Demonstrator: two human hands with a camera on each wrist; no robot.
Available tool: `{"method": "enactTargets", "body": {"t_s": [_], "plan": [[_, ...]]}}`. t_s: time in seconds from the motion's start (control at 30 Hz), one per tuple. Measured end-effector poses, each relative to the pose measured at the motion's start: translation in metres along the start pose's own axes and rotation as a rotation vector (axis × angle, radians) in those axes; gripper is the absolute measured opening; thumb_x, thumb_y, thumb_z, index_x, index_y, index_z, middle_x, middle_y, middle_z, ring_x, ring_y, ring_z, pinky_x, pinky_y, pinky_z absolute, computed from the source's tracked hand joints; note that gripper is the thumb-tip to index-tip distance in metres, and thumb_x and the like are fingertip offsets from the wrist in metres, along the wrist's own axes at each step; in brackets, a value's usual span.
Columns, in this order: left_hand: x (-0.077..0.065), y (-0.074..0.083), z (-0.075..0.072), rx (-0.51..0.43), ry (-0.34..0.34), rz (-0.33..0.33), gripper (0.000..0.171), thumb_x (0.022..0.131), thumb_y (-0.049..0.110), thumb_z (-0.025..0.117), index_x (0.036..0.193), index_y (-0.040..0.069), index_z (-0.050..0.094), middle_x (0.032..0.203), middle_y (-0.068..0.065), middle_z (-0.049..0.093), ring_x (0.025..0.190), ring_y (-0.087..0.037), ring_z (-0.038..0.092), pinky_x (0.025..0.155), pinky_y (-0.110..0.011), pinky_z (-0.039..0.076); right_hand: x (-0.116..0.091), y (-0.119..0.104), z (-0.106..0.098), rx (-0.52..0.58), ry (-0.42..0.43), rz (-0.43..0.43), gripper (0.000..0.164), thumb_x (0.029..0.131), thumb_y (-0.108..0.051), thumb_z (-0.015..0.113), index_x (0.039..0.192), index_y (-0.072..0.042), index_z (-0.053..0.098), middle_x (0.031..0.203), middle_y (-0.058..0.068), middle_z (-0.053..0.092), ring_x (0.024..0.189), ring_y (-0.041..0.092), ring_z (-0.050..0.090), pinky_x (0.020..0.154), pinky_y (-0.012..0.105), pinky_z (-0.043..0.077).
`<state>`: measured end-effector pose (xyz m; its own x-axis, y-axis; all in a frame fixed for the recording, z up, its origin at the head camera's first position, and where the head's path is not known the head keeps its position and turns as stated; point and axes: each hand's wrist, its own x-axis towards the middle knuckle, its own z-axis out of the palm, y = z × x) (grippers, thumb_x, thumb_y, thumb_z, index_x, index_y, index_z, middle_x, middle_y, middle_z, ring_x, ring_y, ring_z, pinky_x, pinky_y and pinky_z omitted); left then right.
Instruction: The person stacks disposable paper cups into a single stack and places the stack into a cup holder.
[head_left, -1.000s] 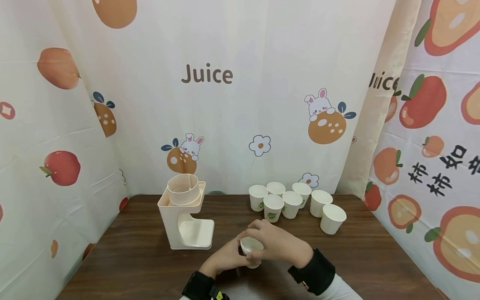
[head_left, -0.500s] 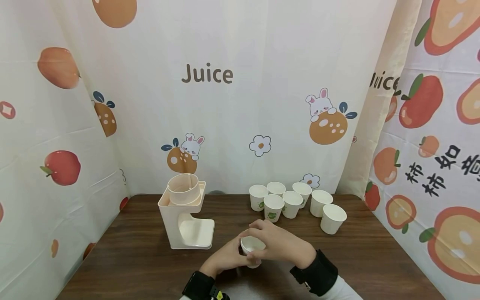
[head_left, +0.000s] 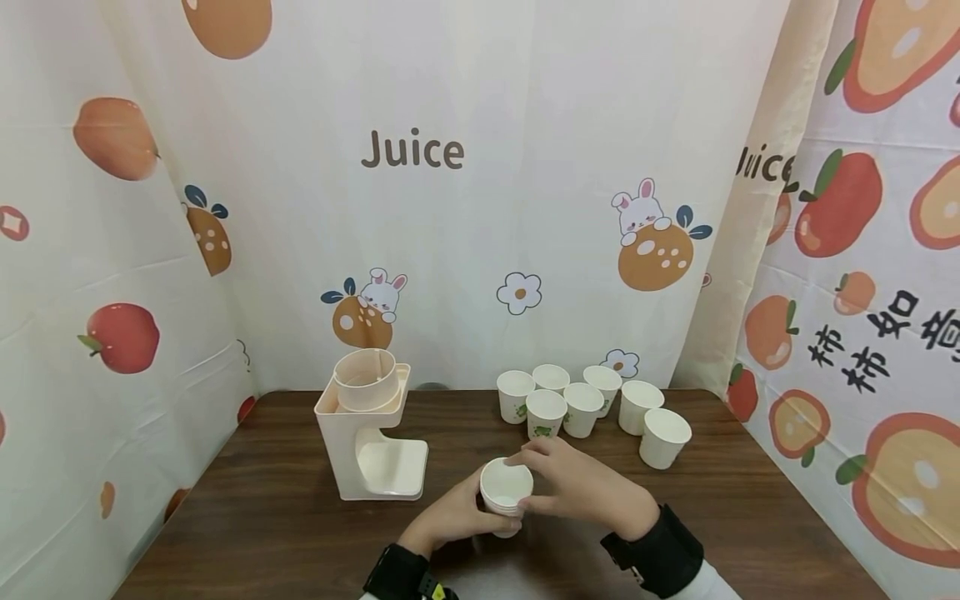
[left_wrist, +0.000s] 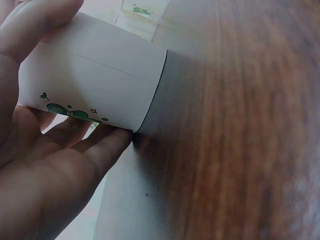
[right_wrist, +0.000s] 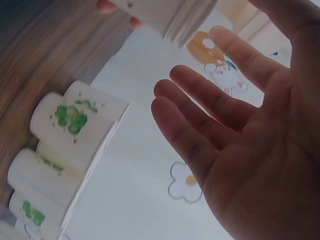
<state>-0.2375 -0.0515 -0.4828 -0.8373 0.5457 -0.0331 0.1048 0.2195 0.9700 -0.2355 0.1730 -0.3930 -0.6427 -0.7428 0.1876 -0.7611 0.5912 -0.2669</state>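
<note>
In the head view my left hand (head_left: 454, 515) grips a short stack of nested white paper cups (head_left: 507, 485), with several rims showing at the top. The left wrist view shows the thumb and fingers around the lowest cup (left_wrist: 100, 75), which has a green print and its base down by the tabletop. My right hand (head_left: 588, 487) is just right of the stack, thumb and fingers spread beside the rims. From the right wrist view, these fingers (right_wrist: 185, 135) are loosely extended and hold nothing, with the stack (right_wrist: 170, 17) a small gap away.
Several more paper cups (head_left: 547, 408) stand upright at the back right of the brown wooden table (head_left: 247, 533). A cream machine (head_left: 337, 454) with a round cup-like top and a flat base stands on the left. Fruit-printed curtains (head_left: 465, 217) enclose the table's back and sides.
The right hand has drawn away to the right from over the cups, uncovering their rims. The left hand keeps its hold in the same place.
</note>
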Motion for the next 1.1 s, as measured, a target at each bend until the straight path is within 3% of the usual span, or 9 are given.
{"method": "enactTargets", "body": {"t_s": [0.53,0.93,1.1], "plan": [[0.001,0.0,0.001,0.007,0.013,0.024,0.078,0.074,0.03,0.078,0.139,0.023,0.034,0.122,0.001,0.054,0.108,-0.015,0.051,0.095,-0.05,0.037,-0.032,0.038,-0.014,-0.022,0.056,0.181,0.043,0.084,-0.038,0.068,0.123,-0.024,0.057,0.117,0.0,0.054,0.107,0.018,0.048,0.083,0.042,0.049],[0.001,0.0,0.001,0.007,0.017,0.021,0.079,0.074,0.029,0.078,0.139,0.024,0.034,0.122,0.002,0.054,0.108,-0.015,0.051,0.096,-0.051,0.036,-0.049,0.057,-0.022,-0.016,0.091,0.198,0.041,0.084,-0.03,0.069,0.122,-0.018,0.057,0.112,0.006,0.056,0.101,0.021,0.052,0.08,0.044,0.049],[0.001,-0.001,0.001,0.011,0.015,0.024,0.079,0.074,0.029,0.078,0.139,0.024,0.034,0.122,0.002,0.054,0.108,-0.014,0.051,0.096,-0.05,0.036,-0.055,0.069,-0.027,-0.082,0.134,0.21,0.041,0.083,-0.026,0.07,0.119,-0.012,0.06,0.111,0.01,0.058,0.105,0.027,0.052,0.083,0.048,0.048]]}}
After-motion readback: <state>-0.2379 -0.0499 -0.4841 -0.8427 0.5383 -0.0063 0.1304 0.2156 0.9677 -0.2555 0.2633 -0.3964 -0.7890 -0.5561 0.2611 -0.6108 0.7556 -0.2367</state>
